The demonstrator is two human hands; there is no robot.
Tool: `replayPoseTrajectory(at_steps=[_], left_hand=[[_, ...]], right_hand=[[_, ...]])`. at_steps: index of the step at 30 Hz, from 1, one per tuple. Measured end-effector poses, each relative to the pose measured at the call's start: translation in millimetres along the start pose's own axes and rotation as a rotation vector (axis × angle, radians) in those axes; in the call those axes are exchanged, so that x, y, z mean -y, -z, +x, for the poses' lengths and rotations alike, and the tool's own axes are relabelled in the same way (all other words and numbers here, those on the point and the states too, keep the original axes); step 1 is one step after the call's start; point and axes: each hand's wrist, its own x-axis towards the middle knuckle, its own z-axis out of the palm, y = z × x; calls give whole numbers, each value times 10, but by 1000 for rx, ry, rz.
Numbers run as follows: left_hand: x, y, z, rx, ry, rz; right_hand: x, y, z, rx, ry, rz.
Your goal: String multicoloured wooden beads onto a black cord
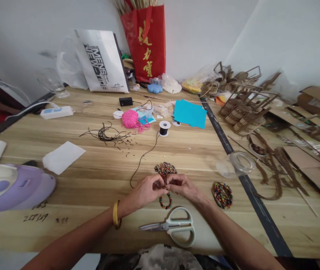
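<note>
- The left hand [147, 189] and right hand [185, 186] each have thumb and forefinger pinched together at the top of a bead loop [165, 207]; whether they grip cord or bead is too small to tell.
- The loop sits at six o'clock from the fingertips; should a pinch slacken, beads could slip off any loose end.
- At twelve o'clock, just past the fingers, a bead pile [165, 167] could scatter if a knuckle brushes it.
- Black cord [148, 150] curves from a spool [164, 129], farther out at twelve, down to ten o'clock beside the left hand; a sideways sweep could snag it and tip the spool.
- Scissors [167, 226] lie nearer the body at six o'clock, blades toward nine; a lowered left wrist might meet the points.
</note>
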Motion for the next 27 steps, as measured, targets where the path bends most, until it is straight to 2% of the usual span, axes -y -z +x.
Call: replayPoseTrajectory(at_steps=[4, 8, 18, 27], left_hand=[[93, -160, 41, -53, 32, -299], [125, -178, 62, -35, 56, -486], [194, -131, 56, 35, 137, -601], [217, -146, 62, 21, 128, -596]], right_hand=[[-41, 26, 2, -31, 15, 14], [-109, 50, 4, -63, 40, 9], [-119, -20, 9, -81, 144, -5], [-145, -44, 2, -169, 420, -412]])
